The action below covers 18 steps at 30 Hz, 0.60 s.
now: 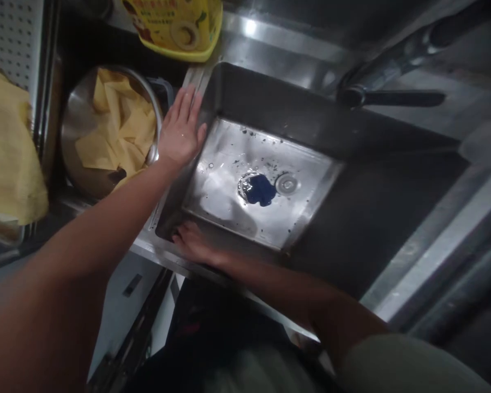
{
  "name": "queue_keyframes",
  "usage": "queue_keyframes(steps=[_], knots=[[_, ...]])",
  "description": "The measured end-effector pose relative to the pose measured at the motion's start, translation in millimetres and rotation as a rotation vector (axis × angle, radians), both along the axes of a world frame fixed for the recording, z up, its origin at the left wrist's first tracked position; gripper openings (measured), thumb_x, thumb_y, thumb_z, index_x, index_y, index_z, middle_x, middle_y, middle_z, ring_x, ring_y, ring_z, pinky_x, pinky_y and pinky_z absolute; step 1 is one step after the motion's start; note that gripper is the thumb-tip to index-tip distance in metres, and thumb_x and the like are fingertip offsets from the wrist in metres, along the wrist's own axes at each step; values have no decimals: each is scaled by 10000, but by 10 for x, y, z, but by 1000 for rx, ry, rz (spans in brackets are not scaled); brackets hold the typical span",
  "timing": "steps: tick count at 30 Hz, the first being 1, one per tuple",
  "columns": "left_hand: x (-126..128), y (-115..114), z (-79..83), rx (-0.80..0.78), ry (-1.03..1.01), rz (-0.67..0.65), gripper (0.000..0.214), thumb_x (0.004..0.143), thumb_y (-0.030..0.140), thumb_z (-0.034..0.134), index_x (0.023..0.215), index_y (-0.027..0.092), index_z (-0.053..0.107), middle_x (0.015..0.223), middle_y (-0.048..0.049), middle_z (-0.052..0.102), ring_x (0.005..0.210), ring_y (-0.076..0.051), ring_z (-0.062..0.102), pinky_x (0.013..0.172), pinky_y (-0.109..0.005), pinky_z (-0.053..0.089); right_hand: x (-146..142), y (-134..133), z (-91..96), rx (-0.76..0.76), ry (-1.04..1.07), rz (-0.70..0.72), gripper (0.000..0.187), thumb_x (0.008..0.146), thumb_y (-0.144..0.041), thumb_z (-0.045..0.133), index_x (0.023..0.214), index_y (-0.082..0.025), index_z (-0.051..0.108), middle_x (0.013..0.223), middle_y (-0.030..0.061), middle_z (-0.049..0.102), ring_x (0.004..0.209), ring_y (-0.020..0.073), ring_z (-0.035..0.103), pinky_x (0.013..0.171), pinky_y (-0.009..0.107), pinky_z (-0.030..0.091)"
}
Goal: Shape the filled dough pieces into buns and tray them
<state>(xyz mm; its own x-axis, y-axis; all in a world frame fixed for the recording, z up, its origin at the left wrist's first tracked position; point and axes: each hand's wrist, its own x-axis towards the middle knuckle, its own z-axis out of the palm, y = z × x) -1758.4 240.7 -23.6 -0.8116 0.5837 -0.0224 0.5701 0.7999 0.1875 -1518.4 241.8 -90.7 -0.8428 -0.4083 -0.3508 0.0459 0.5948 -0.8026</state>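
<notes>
My left hand (179, 132) lies flat on the left rim of the steel sink (229, 229), its fingers stretched out and a little apart, with wet spots on its back. Down by the sink's front left corner is my right hand (193, 242), fingers spread against the wall and nothing visible in them. A glossy dark blue patch (261, 190) with clear liquid at its edge lies on the sink floor beside the round drain (287, 184); what it is I cannot tell. Small dark bits and drops are scattered around it.
Left of the sink stands a steel bowl (74, 134) of folded yellow sheets (125, 123). A yellow sheet (10, 153) drapes over a tray at far left. Behind sits a yellow printed container (184, 27). The faucet (393, 71) rises at the back right.
</notes>
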Motion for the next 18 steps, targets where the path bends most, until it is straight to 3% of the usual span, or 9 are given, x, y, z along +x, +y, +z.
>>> queue_keyframes(steps=[3, 5, 7, 8, 10, 13, 15, 16, 18], knots=[[26, -10, 10, 41, 1, -6, 633, 847, 388, 374, 1422, 210, 180, 1502, 53, 126, 1382, -142, 33, 1136, -383, 136, 834, 955, 82, 56, -183, 10, 317, 893, -260, 348, 977, -203, 648, 1098, 111, 610, 1078, 252, 514, 959, 398, 390], [30, -21, 5, 60, 5, -14, 622, 855, 391, 357, 1420, 196, 184, 1503, 49, 126, 1381, -136, 36, 1131, -390, 140, 1430, 1644, 73, 180, -426, -66, 354, 886, -226, 324, 1007, -194, 656, 1151, 152, 588, 1123, 259, 507, 970, 400, 395], [19, -33, -12, 74, 0, -21, 630, 858, 414, 340, 1411, 157, 181, 1503, 42, 120, 1374, -118, 23, 1130, -409, 132, 1760, 2026, 62, 298, -594, -150, 372, 887, -229, 317, 1042, -190, 653, 1182, 187, 568, 1155, 266, 493, 992, 412, 378], [11, -38, -24, 91, -7, -22, 633, 857, 432, 334, 1405, 155, 178, 1500, 57, 124, 1367, -97, 10, 1131, -413, 126, 1761, 2036, 57, 295, -625, -163, 380, 896, -257, 313, 1074, -186, 641, 1211, 191, 550, 1182, 262, 473, 1008, 411, 364], [-4, -44, -46, 124, -15, -16, 626, 856, 460, 327, 1395, 179, 178, 1489, 99, 144, 1354, -49, -15, 1137, -404, 117, 1419, 1687, 33, 182, -611, -142, 428, 917, -337, 287, 1162, -158, 589, 1286, 173, 499, 1248, 244, 406, 1054, 400, 314], [-4, -42, -53, 119, 1, -14, 621, 862, 476, 311, 1386, 164, 194, 1488, 95, 152, 1348, -29, -19, 1138, -385, 119, 445, 669, -76, -132, -508, -23, 525, 932, -410, 265, 1300, -78, 438, 1394, 134, 387, 1328, 211, 271, 1096, 361, 236], [9, -36, -40, 85, 19, -30, 635, 870, 466, 311, 1387, 119, 185, 1501, 47, 130, 1359, -69, -3, 1129, -407, 135, -40, 178, -173, -342, -448, 20, 481, 939, -363, 309, 1329, -94, 388, 1433, 90, 330, 1322, 172, 280, 1097, 322, 219], [16, -33, -31, 74, 27, -36, 636, 875, 454, 318, 1389, 106, 181, 1505, 21, 125, 1364, -92, 9, 1124, -417, 144, -137, 106, -224, -388, -437, -18, 443, 931, -341, 351, 1320, -135, 403, 1426, 54, 350, 1307, 153, 305, 1092, 319, 226], [24, -29, -18, 69, 42, -40, 618, 886, 421, 341, 1400, 118, 178, 1507, -8, 123, 1373, -122, 26, 1118, -414, 156, -6, 360, -322, -347, -513, -176, 365, 883, -285, 467, 1230, -184, 511, 1350, 25, 465, 1238, 132, 409, 1063, 305, 277]])
